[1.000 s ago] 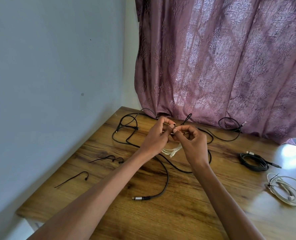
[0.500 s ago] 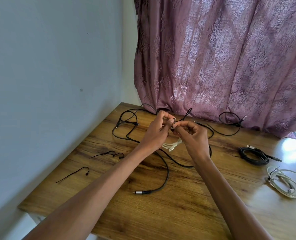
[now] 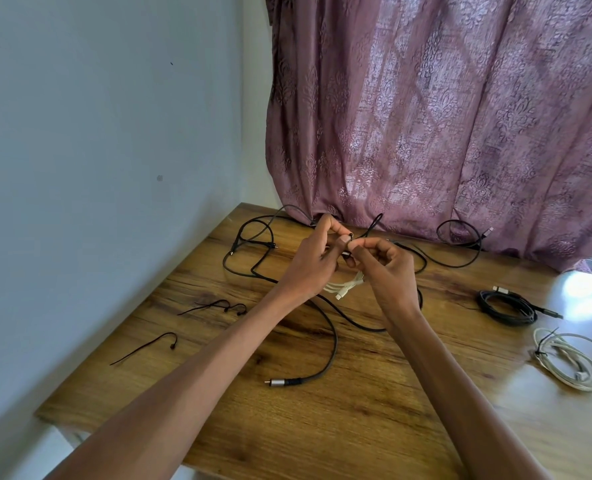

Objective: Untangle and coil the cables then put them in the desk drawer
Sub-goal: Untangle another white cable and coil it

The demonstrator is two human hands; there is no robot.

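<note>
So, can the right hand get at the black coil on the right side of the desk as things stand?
Probably not at once: the right hand is busy pinching a small white cable together with the left hand. The black coil itself lies uncovered, with bare desk between.

Single head-worn wide-angle cam, looking fwd and down over a wooden desk (image 3: 356, 427) from its near edge. Both forearms reach in from the bottom; hands meet mid-frame, close to lens. Wall (image 3: 97, 168) fills far left, curtain (image 3: 443, 133) far right. No 2nd view.
</note>
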